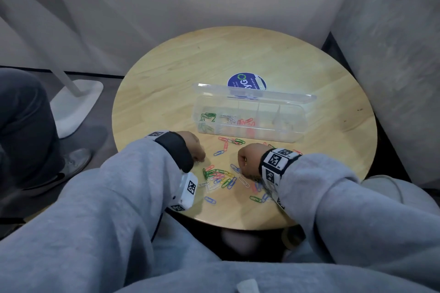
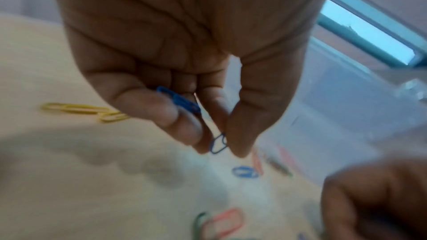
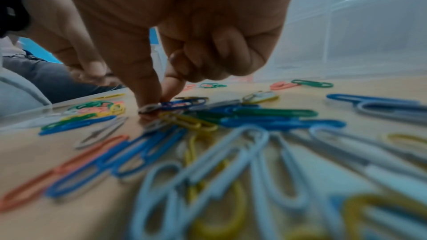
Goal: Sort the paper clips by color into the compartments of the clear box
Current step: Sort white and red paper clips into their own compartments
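Blue round sticker [image 1: 245,83] behind clear box [image 1: 250,123] reads "yGO".

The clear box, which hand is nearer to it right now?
Roughly level, the left if either. The left hand sits off the near left corner of the clear box, pinching a blue clip. The right hand is in front of its middle, at the loose clips.

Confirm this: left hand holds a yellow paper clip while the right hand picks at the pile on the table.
Wrong colour. The left wrist view shows the left hand holding a blue paper clip, not yellow. The right hand does pick at the pile on the table.
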`<state>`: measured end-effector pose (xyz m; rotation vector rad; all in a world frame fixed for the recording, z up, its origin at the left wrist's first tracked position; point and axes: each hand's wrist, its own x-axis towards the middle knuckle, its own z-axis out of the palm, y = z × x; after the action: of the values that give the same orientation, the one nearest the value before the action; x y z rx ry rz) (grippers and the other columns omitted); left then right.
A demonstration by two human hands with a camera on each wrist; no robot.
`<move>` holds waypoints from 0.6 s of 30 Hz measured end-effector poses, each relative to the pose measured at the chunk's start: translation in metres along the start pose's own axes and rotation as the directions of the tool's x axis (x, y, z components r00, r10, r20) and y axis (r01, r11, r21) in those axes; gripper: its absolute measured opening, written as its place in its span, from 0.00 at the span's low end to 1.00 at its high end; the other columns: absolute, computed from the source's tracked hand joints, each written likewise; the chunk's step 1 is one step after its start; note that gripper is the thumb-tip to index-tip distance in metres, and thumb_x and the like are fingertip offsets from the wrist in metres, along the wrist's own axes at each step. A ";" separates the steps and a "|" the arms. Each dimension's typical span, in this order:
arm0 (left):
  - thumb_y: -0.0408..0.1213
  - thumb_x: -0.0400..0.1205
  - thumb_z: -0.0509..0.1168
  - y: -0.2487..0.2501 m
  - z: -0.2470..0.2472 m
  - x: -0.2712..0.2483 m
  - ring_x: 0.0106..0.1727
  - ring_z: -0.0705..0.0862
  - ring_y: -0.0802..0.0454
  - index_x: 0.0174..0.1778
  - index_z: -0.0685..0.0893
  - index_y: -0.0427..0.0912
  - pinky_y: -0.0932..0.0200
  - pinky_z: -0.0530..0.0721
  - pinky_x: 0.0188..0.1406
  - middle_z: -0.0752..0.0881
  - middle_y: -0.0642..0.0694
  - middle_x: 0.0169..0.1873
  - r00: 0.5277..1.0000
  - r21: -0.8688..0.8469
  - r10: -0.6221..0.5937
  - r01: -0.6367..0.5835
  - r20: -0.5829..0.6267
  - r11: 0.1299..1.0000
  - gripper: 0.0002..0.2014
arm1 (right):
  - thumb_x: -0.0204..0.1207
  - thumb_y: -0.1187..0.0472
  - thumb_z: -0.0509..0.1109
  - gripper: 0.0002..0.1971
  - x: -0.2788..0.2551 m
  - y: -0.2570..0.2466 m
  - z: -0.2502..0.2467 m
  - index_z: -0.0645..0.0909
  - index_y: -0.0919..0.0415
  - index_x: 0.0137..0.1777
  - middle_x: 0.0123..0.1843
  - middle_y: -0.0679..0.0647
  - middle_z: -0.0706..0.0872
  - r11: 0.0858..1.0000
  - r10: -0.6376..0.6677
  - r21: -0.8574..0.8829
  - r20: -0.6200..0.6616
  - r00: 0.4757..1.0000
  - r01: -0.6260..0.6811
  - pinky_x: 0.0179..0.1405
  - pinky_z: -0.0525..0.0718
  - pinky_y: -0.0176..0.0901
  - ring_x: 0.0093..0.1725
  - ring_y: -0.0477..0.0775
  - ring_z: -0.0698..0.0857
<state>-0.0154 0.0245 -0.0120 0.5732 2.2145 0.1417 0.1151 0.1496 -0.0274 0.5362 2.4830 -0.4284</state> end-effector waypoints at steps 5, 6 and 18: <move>0.24 0.79 0.63 -0.005 -0.008 -0.003 0.30 0.73 0.49 0.25 0.74 0.39 0.66 0.76 0.25 0.78 0.40 0.28 0.995 -0.499 0.101 -0.087 0.002 0.862 0.16 | 0.69 0.65 0.63 0.10 0.000 0.002 0.002 0.71 0.54 0.29 0.34 0.51 0.75 0.997 0.059 0.043 0.039 0.998 -0.060 0.28 0.71 0.37 0.36 0.54 0.72; 0.24 0.80 0.62 -0.006 -0.010 -0.006 0.29 0.73 0.52 0.26 0.74 0.38 0.69 0.75 0.21 0.77 0.40 0.29 0.994 -0.560 0.108 -0.089 0.001 0.823 0.15 | 0.69 0.65 0.64 0.11 -0.001 0.003 0.001 0.70 0.54 0.28 0.34 0.51 0.75 0.994 0.067 0.082 0.043 0.997 -0.071 0.30 0.73 0.37 0.37 0.54 0.72; 0.25 0.82 0.45 -0.021 -0.049 -0.042 0.27 0.66 0.53 0.36 0.76 0.38 0.67 0.65 0.24 0.67 0.45 0.28 0.991 -0.884 0.018 -0.127 -0.133 0.451 0.16 | 0.78 0.78 0.61 0.12 -0.017 0.020 -0.023 0.76 0.64 0.38 0.31 0.59 0.76 0.321 0.073 0.946 0.029 0.997 -0.051 0.19 0.80 0.31 0.24 0.48 0.77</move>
<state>-0.0362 -0.0087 0.0430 0.0321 1.8308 1.3455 0.1272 0.1715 -0.0027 1.0636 1.9255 -1.9286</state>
